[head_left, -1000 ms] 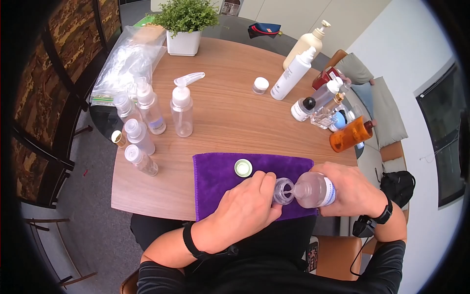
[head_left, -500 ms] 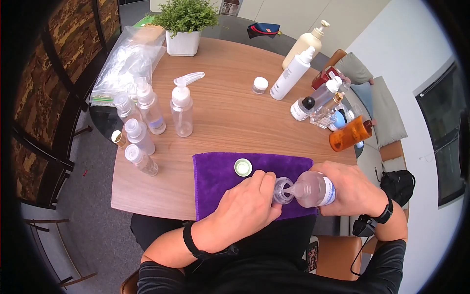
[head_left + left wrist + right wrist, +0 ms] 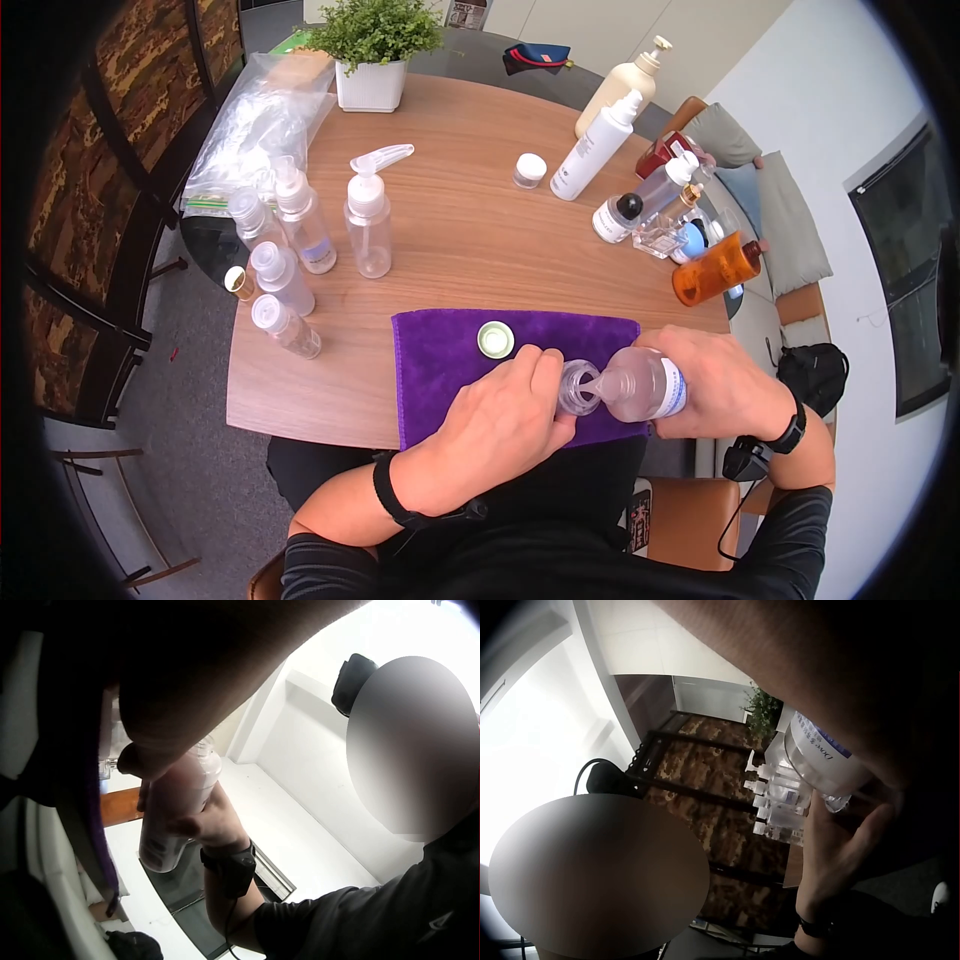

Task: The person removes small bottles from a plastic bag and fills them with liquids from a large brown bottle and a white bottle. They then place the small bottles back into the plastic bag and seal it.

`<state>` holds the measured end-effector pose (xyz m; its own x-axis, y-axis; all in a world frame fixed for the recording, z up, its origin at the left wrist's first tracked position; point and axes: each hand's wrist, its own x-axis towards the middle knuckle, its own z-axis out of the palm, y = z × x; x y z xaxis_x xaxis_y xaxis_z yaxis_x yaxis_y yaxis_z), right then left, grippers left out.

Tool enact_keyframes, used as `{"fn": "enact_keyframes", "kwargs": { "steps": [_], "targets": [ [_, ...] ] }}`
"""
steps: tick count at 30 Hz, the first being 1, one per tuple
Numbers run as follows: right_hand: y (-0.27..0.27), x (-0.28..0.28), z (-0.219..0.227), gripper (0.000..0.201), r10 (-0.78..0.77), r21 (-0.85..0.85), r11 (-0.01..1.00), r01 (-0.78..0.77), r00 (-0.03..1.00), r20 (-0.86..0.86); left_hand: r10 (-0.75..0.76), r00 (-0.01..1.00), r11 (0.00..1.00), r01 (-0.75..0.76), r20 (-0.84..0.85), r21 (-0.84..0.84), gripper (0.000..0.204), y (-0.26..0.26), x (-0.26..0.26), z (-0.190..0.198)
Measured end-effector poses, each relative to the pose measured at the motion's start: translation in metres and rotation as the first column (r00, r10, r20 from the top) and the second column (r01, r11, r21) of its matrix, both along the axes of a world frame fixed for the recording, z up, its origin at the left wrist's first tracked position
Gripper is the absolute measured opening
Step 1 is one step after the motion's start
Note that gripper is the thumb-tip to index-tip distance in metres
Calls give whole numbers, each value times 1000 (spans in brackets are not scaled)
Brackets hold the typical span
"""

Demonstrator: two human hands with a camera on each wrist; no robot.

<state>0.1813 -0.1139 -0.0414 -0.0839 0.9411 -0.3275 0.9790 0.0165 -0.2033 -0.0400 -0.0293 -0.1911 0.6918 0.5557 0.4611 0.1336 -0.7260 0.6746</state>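
Observation:
In the head view my left hand (image 3: 505,420) grips a small clear bottle (image 3: 578,388) by its side, its round open mouth facing up. My right hand (image 3: 720,385) holds a larger clear bottle (image 3: 635,385) tipped over to the left. Its narrow neck reaches the rim of the small bottle, with a pale strand at the opening. A white label with blue print (image 3: 821,746) shows on the larger bottle in the right wrist view. Beyond the left hand, a pale green cap (image 3: 495,340) lies on a purple towel (image 3: 430,370).
Several clear empty-looking bottles (image 3: 283,275) stand at the left, near a pump bottle (image 3: 368,225). A plastic bag (image 3: 255,140) and potted plant (image 3: 372,88) are behind. At the right stand a white bottle (image 3: 597,145), an amber bottle (image 3: 715,270) and other toiletries.
Both hands and their bottles stay nearly in place. The larger bottle is slightly shifted, and the pale strand at the small bottle's mouth looks thicker than a second ago.

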Motion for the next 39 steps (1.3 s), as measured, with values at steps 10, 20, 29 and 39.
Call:
{"fn": "enact_keyframes", "kwargs": {
  "steps": [10, 20, 29, 39],
  "targets": [
    [-1, 0, 0, 68, 2, 10, 1000, -2, 1000, -8, 8, 1000, 1000, -8, 8, 7, 44, 0, 0, 0],
    [-1, 1, 2, 69, 29, 15, 999, -28, 999, -26, 4, 1000, 1000, -5, 15, 3, 42, 0, 0, 1],
    [-1, 0, 2, 70, 37, 19, 999, -37, 999, -25, 5, 1000, 1000, -5, 10, 0, 41, 0, 0, 1],
    [-1, -1, 2, 66, 32, 29, 999, -31, 999, -25, 10, 1000, 1000, -11, 25, 15, 40, 1, 0, 1]
  ]
}}
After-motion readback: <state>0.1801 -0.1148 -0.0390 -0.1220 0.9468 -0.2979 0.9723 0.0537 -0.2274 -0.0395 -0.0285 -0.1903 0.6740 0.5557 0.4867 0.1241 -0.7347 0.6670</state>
